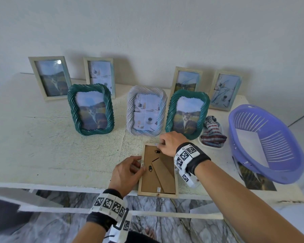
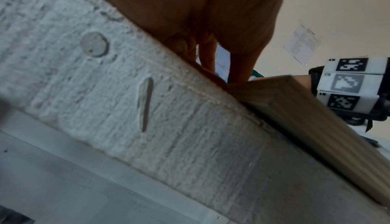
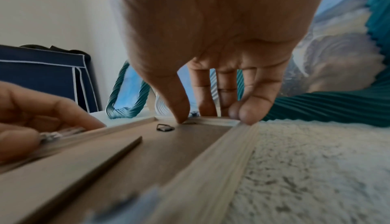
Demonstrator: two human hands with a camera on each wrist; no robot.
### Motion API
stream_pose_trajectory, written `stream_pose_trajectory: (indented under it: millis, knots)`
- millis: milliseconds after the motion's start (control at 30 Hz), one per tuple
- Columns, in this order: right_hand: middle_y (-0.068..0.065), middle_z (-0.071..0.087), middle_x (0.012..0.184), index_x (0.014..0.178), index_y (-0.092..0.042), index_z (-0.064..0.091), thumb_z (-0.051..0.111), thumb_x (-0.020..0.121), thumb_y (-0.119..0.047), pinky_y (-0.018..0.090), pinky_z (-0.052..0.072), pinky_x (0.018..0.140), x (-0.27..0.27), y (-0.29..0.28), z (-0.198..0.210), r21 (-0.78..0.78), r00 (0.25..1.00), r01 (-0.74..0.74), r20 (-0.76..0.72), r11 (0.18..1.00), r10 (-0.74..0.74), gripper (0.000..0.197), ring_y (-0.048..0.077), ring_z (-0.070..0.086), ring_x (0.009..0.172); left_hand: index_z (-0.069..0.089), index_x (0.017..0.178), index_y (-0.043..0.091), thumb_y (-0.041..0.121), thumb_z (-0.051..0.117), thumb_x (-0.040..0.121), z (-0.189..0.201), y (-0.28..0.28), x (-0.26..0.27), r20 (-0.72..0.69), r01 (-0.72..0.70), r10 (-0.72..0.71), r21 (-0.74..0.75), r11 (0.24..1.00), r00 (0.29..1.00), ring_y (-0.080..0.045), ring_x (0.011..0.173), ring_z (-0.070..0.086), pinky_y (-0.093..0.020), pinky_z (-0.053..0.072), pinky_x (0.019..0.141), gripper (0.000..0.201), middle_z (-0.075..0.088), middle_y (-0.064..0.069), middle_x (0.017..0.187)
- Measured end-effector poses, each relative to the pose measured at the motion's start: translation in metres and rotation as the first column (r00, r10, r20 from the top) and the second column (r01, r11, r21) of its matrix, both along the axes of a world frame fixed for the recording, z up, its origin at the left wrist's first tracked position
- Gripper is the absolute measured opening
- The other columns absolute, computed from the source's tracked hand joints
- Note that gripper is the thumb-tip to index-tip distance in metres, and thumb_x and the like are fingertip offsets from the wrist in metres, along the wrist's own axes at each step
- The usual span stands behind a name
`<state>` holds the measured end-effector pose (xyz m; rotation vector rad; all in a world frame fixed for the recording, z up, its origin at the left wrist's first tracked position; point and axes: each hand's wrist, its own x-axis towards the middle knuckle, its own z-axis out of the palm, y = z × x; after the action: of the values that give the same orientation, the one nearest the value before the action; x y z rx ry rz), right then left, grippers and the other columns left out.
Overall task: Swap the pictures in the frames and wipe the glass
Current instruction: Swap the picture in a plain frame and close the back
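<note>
Right now a pale wooden frame point(image 1: 158, 170) lies face down at the near edge of the worktop point(image 1: 51, 137), its brown backing board and folded stand facing up. The left hand point(image 1: 125, 173) pinches a small metal tab point(image 1: 142, 163) on the frame's left rail between thumb and fingertip. The right hand point(image 1: 171, 143) is curled over the far rail, thumb tip pressed down at what looks like a second tab beside the black hanger loop point(image 3: 165, 127).

To do this step well, I would turn each tab flat and clear of the board before lifting, keeping one hand's weight on the rail so the frame does not skate off the near edge, which it slightly overhangs. The board should then come up by the stand, evenly, so the glass below is not levered.

Seven more frames stand toward the far side: three with twisted rope borders, four plain ones against the wall behind. To the right lies a striped cloth point(image 1: 213, 133) on a small white tray, then a lilac plastic basket point(image 1: 267, 142) sitting on a loose print point(image 1: 258, 181). The worktop is rough and white-painted; marbled floor shows below.
</note>
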<state>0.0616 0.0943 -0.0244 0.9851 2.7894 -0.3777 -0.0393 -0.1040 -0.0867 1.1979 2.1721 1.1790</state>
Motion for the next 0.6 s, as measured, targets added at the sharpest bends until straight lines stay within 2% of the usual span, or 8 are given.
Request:
stream_pose_trajectory:
  millis: [133, 167, 233, 300, 333, 400, 500, 600]
  knots:
    - [-0.002, 0.06, 0.073, 0.071, -0.019, 0.053, 0.058, 0.087, -0.039, 0.027, 0.041, 0.061, 0.0, -0.001, 0.003, -0.026, 0.999, 0.053, -0.009, 0.998, -0.053, 0.026, 0.022, 0.059, 0.071, 0.065, 0.112, 0.025, 0.033, 0.074, 0.083, -0.002, 0.0, -0.001, 0.0, -0.016, 0.016, 0.011, 1.0, 1.0, 0.0, 0.072, 0.062, -0.008, 0.047, 0.063, 0.031, 0.064, 0.015, 0.083]
    - [-0.001, 0.062, 0.077, 0.077, -0.019, 0.058, 0.058, 0.087, -0.039, 0.028, 0.042, 0.063, 0.002, -0.002, 0.004, -0.042, 0.998, 0.053, -0.018, 0.998, -0.054, 0.022, 0.022, 0.061, 0.075, 0.066, 0.112, 0.025, 0.033, 0.074, 0.083, -0.002, 0.001, -0.001, 0.003, -0.022, 0.022, 0.013, 1.0, 1.0, 0.0, 0.071, 0.062, -0.007, 0.047, 0.063, 0.031, 0.064, 0.015, 0.083]
    - [0.002, 0.064, 0.096, 0.1, -0.019, 0.062, 0.058, 0.088, -0.038, 0.03, 0.046, 0.07, 0.009, -0.005, 0.006, -0.083, 0.999, 0.029, -0.042, 0.996, -0.033, 0.023, 0.024, 0.062, 0.089, 0.066, 0.111, 0.025, 0.033, 0.074, 0.083, -0.003, 0.0, -0.001, 0.007, -0.026, 0.026, 0.014, 1.0, 1.0, 0.0, 0.07, 0.06, -0.006, 0.046, 0.063, 0.03, 0.064, 0.015, 0.083]
    - [0.006, 0.058, 0.109, 0.118, -0.017, 0.056, 0.055, 0.09, -0.038, 0.033, 0.048, 0.078, 0.022, -0.012, 0.011, -0.066, 0.997, -0.045, -0.069, 0.997, 0.04, 0.034, 0.025, 0.059, 0.097, 0.066, 0.111, 0.026, 0.032, 0.074, 0.083, -0.003, 0.0, -0.001, 0.013, -0.027, 0.027, 0.016, 1.0, 1.0, 0.001, 0.07, 0.059, -0.005, 0.043, 0.062, 0.03, 0.063, 0.015, 0.082]
    - [0.005, 0.055, 0.108, 0.117, -0.016, 0.054, 0.053, 0.092, -0.037, 0.033, 0.048, 0.076, 0.029, -0.02, 0.016, -0.033, 0.993, -0.078, -0.091, 0.996, 0.074, 0.033, 0.024, 0.057, 0.095, 0.065, 0.111, 0.027, 0.032, 0.074, 0.083, -0.003, 0.001, -0.001, 0.019, -0.027, 0.027, 0.016, 0.999, 0.999, 0.001, 0.071, 0.059, -0.005, 0.043, 0.062, 0.03, 0.063, 0.015, 0.082]
    - [0.0, 0.05, 0.096, 0.101, -0.016, 0.055, 0.048, 0.095, -0.036, 0.029, 0.044, 0.07, 0.045, -0.041, 0.023, -0.002, 0.982, -0.129, -0.138, 0.992, 0.127, 0.022, 0.018, 0.051, 0.086, 0.065, 0.112, 0.028, 0.032, 0.074, 0.083, -0.003, 0.001, -0.002, 0.024, -0.027, 0.026, 0.013, 1.0, 0.999, 0.001, 0.07, 0.059, -0.006, 0.043, 0.06, 0.031, 0.064, 0.014, 0.083]
    - [-0.008, 0.045, 0.083, 0.081, -0.019, 0.051, 0.036, 0.095, -0.045, 0.015, 0.034, 0.063, 0.07, -0.081, 0.025, -0.056, 0.982, -0.168, -0.098, 0.984, 0.162, 0.032, 0.005, 0.038, 0.074, 0.065, 0.113, 0.026, 0.033, 0.075, 0.082, -0.005, 0.001, -0.002, 0.012, -0.026, 0.026, 0.014, 1.0, 1.0, -0.002, 0.065, 0.061, -0.008, 0.045, 0.06, 0.033, 0.064, 0.016, 0.083]
    - [-0.01, 0.047, 0.079, 0.078, -0.021, 0.053, 0.039, 0.093, -0.053, 0.016, 0.028, 0.058, 0.086, -0.112, 0.009, -0.047, 0.986, -0.149, -0.087, 0.988, 0.144, 0.038, 0.003, 0.036, 0.066, 0.066, 0.113, 0.026, 0.034, 0.075, 0.082, -0.006, 0.001, -0.002, 0.006, -0.032, 0.032, 0.02, 0.999, 0.999, -0.002, 0.066, 0.062, -0.01, 0.047, 0.06, 0.033, 0.064, 0.017, 0.083]
